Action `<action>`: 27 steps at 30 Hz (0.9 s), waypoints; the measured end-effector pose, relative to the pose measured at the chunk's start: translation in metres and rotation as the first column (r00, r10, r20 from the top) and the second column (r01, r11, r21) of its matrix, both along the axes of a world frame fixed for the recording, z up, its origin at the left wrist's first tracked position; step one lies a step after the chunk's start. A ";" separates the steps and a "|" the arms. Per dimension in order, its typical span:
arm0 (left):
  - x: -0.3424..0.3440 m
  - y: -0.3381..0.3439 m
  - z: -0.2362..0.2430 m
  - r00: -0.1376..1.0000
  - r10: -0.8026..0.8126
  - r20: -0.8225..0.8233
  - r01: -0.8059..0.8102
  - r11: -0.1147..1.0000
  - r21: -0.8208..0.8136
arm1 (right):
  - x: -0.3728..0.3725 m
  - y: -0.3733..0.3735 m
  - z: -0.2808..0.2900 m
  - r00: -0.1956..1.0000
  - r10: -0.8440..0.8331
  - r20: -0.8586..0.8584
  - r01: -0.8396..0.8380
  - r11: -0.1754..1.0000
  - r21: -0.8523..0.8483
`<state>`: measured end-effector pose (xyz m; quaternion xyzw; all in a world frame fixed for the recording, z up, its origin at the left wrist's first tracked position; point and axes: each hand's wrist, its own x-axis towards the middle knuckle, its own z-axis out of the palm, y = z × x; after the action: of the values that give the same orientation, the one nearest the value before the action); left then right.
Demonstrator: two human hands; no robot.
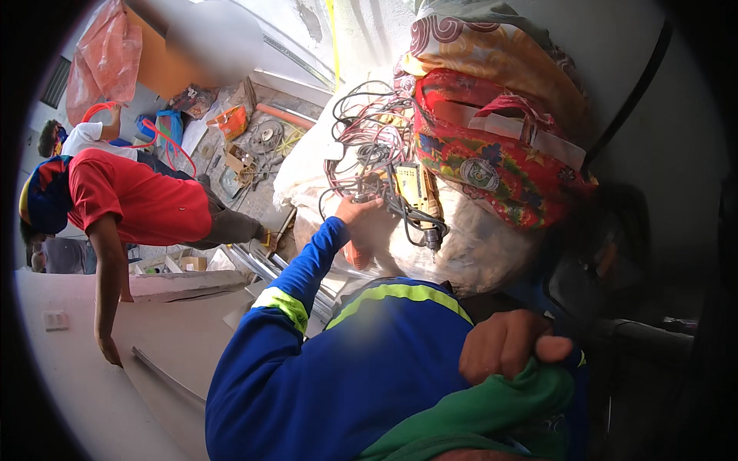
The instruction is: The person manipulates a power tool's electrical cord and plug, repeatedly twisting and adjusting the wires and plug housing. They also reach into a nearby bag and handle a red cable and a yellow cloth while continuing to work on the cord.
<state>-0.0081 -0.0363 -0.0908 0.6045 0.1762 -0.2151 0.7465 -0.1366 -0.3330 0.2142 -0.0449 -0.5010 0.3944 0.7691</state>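
The left hand point(357, 212) is at dark cables point(373, 156), whether gripping I cannot tell; the yellow drill point(416, 189) lies just right of its fingers; the right hand point(503, 347) clutches green cloth point(478, 409).

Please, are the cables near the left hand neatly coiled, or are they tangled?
Tangled: the cables cross in loose loops over the pale sack.

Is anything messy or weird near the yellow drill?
Yes, the cables beside the yellow drill look messy: dark and reddish loops are jumbled together instead of neatly coiled. One dark cord even loops around the drill's front end.
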 end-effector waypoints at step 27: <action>-0.005 -0.005 0.020 0.999 0.002 -0.052 0.011 0.963 0.269 | -0.037 -0.021 0.047 0.860 -0.501 -0.098 0.490 0.864 -0.118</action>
<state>-0.0130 -0.0416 -0.0704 0.6949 0.2215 -0.2063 0.6522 -0.1739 -0.3540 0.2617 -0.1813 -0.4052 0.2069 0.8719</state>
